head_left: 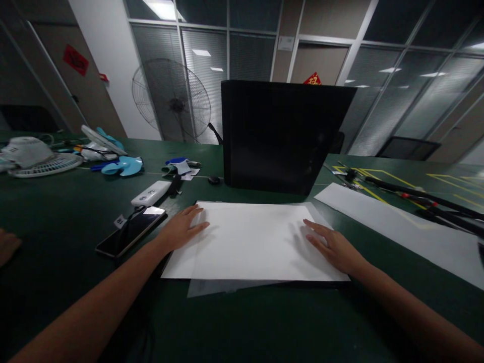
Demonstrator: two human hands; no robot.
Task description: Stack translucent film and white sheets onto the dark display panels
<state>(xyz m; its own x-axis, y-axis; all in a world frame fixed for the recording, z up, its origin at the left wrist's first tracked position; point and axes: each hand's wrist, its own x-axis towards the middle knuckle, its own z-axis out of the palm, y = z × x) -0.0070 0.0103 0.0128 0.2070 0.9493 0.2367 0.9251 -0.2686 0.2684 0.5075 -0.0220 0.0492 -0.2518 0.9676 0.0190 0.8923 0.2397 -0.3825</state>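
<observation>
A large white sheet of paper (pixel 249 247) lies in front of me on the green table. Under it, a translucent sheet (pixel 215 288) sticks out at the near edge and the far right corner, and a dark edge shows below them. My left hand (pixel 185 228) rests at the paper's left side, fingers stretched out. On the right side my right hand (pixel 335 248) is held at the paper with its fingers apart. Neither hand grips anything.
A big black panel or box (pixel 282 136) stands behind the paper. Left are a phone (pixel 130 232), a white power bank-like device (pixel 151 193) and fan parts (pixel 123 165). Right lie a long white sheet (pixel 397 229) and black rods (pixel 416 194). Another person's hand (pixel 8 246) shows far left.
</observation>
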